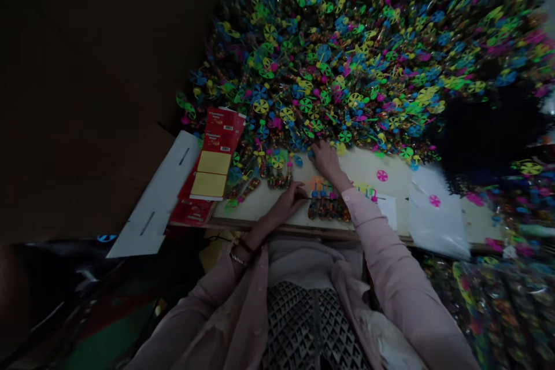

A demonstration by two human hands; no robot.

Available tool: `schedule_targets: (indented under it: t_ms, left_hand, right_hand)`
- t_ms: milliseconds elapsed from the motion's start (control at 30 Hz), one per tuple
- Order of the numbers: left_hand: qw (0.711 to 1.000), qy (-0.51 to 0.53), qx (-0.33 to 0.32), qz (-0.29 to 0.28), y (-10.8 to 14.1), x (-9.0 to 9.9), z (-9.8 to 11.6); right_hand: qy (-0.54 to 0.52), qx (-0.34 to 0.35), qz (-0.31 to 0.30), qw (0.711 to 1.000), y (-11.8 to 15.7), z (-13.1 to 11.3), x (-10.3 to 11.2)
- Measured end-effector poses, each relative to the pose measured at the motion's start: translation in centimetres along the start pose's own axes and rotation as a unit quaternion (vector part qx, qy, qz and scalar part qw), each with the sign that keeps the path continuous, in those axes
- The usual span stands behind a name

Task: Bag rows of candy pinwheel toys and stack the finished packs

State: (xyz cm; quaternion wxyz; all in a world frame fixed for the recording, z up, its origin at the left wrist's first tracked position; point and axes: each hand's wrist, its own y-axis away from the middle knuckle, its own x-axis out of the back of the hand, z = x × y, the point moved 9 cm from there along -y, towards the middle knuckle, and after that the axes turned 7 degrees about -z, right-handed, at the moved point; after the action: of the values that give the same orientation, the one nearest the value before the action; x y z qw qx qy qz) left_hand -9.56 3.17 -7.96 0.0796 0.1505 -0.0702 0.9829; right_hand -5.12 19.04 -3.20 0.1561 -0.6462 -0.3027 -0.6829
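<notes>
My left hand (295, 198) rests at the table's front, thumb and fingers pinched together beside the left end of a row of toy candy tubes (328, 209). What it pinches is too small and dark to make out. These tubes hold dark multicoloured pieces and have bright orange, blue and pink tops. Farther off, my right hand (325, 159) reaches to the near edge of a large heap of similar tubes (329, 69) with fan-shaped tops. Its fingers curl downward among them, and whatever they hold is hidden. A smaller group of tubes (280, 178) lies left of my hands.
Red and yellow printed cards (212, 153) lie at the left, beside a white slotted card (162, 196). A clear plastic bag (436, 214) hangs over the table's front edge. Black bristly material (481, 139) covers the right side. A large brown cardboard panel (95, 92) fills the left.
</notes>
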Motion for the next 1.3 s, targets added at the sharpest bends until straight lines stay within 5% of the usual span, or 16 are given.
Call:
schedule_targets:
  t_ms: [200,433,567,733,900,967,1100,1300]
  left_hand:
    - [0.991,-0.129,-0.012,0.036,0.4,0.5,0.9]
    - [0.996,-0.075,0.021,0.037,-0.5,0.0,-0.4]
    - [0.997,-0.038,0.025,0.063,-0.3,0.6,-1.1]
    - [0.996,-0.05,0.032,0.068,-0.2,0.7,-1.0]
    - [0.994,-0.062,0.042,0.074,-0.2,0.5,-0.9]
    - [0.994,-0.056,0.045,0.082,0.0,0.4,-1.0]
    - [0.994,-0.044,0.035,0.093,0.1,0.4,-0.8]
    - [0.998,-0.037,0.028,0.043,-0.4,0.0,-0.4]
  right_hand:
    - [-0.051,0.018,-0.11,0.992,2.9,3.4,-1.1]
    - [-0.248,0.067,0.062,0.965,8.2,4.9,5.6]
    - [-0.343,0.006,0.122,0.932,11.3,5.0,8.2]
    - [-0.487,-0.05,-0.04,0.871,12.7,3.2,5.3]
    - [-0.599,0.025,-0.206,0.774,12.3,-0.6,2.7]
    - [-0.588,0.004,-0.17,0.791,11.3,0.0,2.7]
    - [-0.478,-0.011,-0.032,0.878,9.8,0.8,4.0]
    - [-0.465,-0.039,-0.047,0.883,7.8,-1.3,-0.1]
